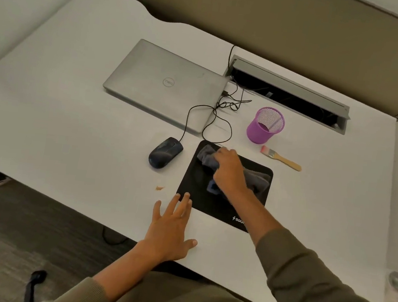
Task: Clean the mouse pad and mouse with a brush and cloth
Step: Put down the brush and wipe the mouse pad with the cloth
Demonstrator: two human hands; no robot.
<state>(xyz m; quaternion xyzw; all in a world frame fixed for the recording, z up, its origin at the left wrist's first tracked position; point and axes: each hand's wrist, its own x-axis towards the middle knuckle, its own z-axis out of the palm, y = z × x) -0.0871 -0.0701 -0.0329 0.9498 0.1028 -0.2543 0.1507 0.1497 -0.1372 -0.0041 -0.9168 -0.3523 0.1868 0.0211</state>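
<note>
A black mouse pad (193,195) lies on the white desk. A grey cloth (207,157) is bunched on its far part, and my right hand (228,170) presses down on that cloth, gripping it. My left hand (171,227) lies flat and open on the desk, its fingertips touching the pad's near-left corner. The dark wired mouse (165,153) sits on the desk just left of the pad. A small brush (281,158) with a wooden handle and pink bristles lies on the desk to the right, beyond the pad.
A closed silver laptop (163,83) lies behind the mouse, with black cables (222,118) looping beside it. A purple mesh pen cup (265,126) stands near the brush. An open cable tray (287,96) runs along the back. Small brown crumbs (159,188) lie left of the pad.
</note>
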